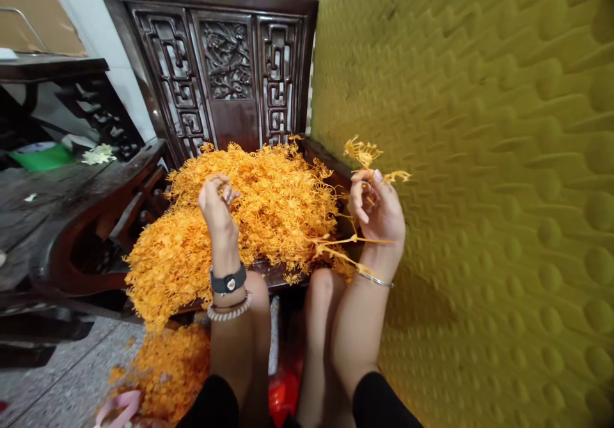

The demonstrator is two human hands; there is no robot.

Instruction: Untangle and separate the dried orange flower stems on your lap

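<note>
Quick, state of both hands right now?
Left hand: partly curled by the heaped, spindly orange plastic-looking pieces; grip cannot be told.
Right hand: fingers closed, holding a branching orange plastic-looking sprig.

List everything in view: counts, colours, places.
Carved wooden chair: one, dark brown, centre
Heaped branching sprigs: uncountable, orange, on chair
Loose pile: one, orange, on speckled floor
Dimpled panel: one, yellow-green, right
Plank surface: one, dark, left
Shallow dish: one, green, on planks
Frilly piece: one, pale, by dish
Curved strap: one, pink, bottom left
Glossy item: one, red, bottom centre
Wall: one, white, back
Legs: two, bare, bottom
Left hand: one, bare, left
Right hand: one, bare, right, holding sprig
</note>
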